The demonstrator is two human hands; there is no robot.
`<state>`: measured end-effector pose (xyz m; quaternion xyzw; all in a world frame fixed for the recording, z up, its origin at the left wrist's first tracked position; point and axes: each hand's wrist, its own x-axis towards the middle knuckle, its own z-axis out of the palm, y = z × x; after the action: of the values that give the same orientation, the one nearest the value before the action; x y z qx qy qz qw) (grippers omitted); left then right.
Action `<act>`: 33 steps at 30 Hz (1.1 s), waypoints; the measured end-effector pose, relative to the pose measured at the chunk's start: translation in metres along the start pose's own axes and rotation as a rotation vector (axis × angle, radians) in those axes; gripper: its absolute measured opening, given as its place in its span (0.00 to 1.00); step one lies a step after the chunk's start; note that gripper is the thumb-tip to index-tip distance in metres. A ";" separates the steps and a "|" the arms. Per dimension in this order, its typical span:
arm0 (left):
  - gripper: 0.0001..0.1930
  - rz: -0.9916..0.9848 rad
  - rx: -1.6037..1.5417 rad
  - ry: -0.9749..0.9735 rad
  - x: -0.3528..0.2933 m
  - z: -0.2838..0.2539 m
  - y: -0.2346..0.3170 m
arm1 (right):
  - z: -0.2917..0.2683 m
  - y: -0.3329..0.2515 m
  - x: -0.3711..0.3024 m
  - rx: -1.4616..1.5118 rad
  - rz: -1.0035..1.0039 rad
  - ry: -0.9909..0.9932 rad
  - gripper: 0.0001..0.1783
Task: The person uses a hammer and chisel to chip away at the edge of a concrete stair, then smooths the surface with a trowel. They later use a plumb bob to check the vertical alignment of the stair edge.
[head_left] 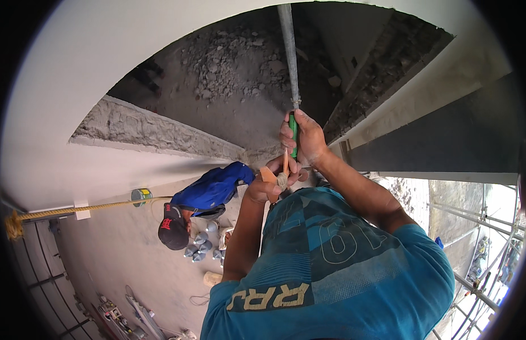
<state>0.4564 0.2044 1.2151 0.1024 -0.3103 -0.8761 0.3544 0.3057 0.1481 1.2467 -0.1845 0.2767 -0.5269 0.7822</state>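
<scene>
In my right hand (307, 136), the fingers are wrapped round a slim green cylinder (293, 134). A grey metal pole (290, 54) reaches down to that hand from above, its end meeting the top of the cylinder. Just below and to the left, my left hand (274, 177) is closed on a flat orange piece (268, 175) with pale cord (282, 181) wound beside it. A narrow pointed orange strip (285, 162) stands up between the two hands. My fingers hide how these pieces join.
A person in blue (209, 190) with a dark cap bends at the left, near several grey bottles (199, 247). A yellow rope (93, 208) runs past a green bucket (141, 196). Rubble (234, 62) lies beyond the rough wall edge (155, 126). Scaffold pipes (475, 289) stand at right.
</scene>
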 end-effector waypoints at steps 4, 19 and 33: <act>0.29 0.061 0.348 0.149 0.013 0.007 -0.008 | -0.011 0.003 0.009 0.050 -0.050 0.125 0.16; 0.34 0.162 0.115 0.592 -0.010 -0.006 -0.018 | -0.017 -0.017 0.009 0.093 -0.149 0.071 0.16; 0.26 0.510 0.901 0.836 -0.013 0.008 -0.011 | -0.012 -0.006 -0.004 0.102 -0.007 0.038 0.16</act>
<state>0.4565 0.2226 1.2141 0.4948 -0.4974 -0.4358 0.5637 0.2924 0.1495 1.2420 -0.1352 0.2637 -0.5464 0.7833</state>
